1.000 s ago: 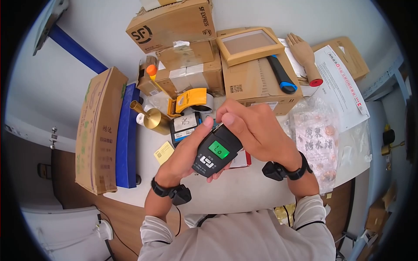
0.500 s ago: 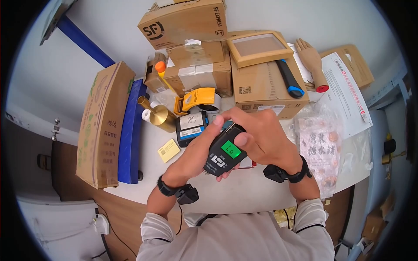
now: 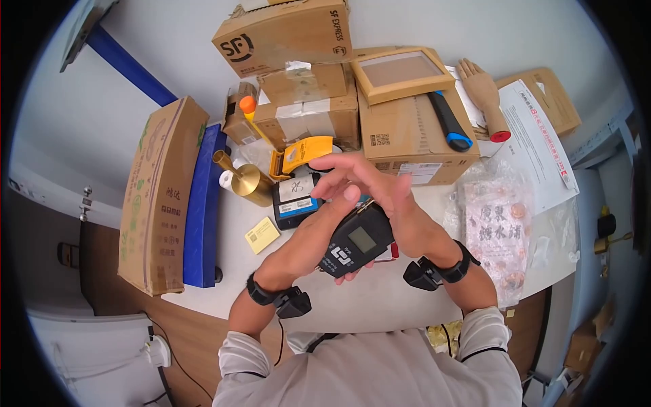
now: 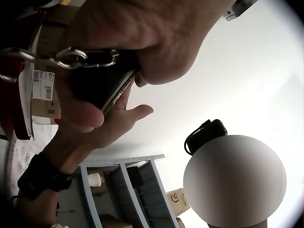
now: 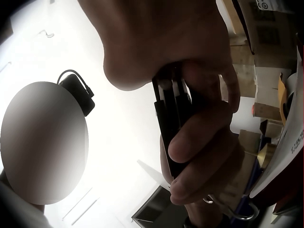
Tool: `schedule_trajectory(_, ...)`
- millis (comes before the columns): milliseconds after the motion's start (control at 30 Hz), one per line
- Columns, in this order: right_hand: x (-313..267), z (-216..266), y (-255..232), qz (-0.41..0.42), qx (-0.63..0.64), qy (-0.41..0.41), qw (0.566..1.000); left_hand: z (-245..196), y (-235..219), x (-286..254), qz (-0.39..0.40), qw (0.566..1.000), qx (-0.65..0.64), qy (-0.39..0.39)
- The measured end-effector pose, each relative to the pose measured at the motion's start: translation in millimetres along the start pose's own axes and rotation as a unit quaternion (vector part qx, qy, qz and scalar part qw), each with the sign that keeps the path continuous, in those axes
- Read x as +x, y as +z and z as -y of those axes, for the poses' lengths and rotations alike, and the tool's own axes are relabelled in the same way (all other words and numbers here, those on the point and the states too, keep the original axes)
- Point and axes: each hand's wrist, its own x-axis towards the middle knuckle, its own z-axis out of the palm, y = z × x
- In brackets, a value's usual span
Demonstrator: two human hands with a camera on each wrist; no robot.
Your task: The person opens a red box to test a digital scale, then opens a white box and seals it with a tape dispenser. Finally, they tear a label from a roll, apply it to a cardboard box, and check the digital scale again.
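My left hand (image 3: 298, 247) grips a black hanging scale (image 3: 354, 249), its thumb along the upper left side and fingertips showing underneath. The scale's display (image 3: 362, 237) is grey and unlit. Over the scale's far end and right side, my right hand (image 3: 405, 216) is spread with fingers and thumb extended. The left wrist view has a metal chain (image 4: 71, 57) beside the scale and the right thumb (image 4: 141, 112) sticking out. Seen from the right wrist, the left fingers (image 5: 197, 137) curl round the scale's slotted black back (image 5: 167, 111), and a metal hook (image 5: 244, 216) hangs below.
Stacked cardboard boxes (image 3: 308, 122) stand at the back, with a wooden frame (image 3: 400, 73) and a blue-black tool (image 3: 450, 121) on one. Left are a brass pot (image 3: 251, 186), a black-blue device (image 3: 290, 214) and a yellow card (image 3: 262, 235). A plastic-wrapped pack (image 3: 498, 230) lies right.
The scale's green display, reading "Lo" earlier, has gone dark. My right hand's bent fingers and thumb have straightened and spread. The left hand keeps its hold; the view shifted slightly.
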Motion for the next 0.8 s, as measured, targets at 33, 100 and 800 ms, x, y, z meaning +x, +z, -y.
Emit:
schedule_trajectory(33, 0, 0, 0, 0.002, -0.020, -0.010, 1.000, -1, -1, 1, -0.007, 1.000, 0.002, -0.010)
schedule_trajectory(100, 1, -1, 0, -0.002, -0.028, -0.017, 0.999, -1, -1, 1, -0.013, 1.000, 0.004, -0.020)
schedule_trajectory(800, 2, 15, -19, -0.172, -0.184, 0.083, 0.964, 2, -11, 9, -0.047, 0.998, -0.030, 0.011)
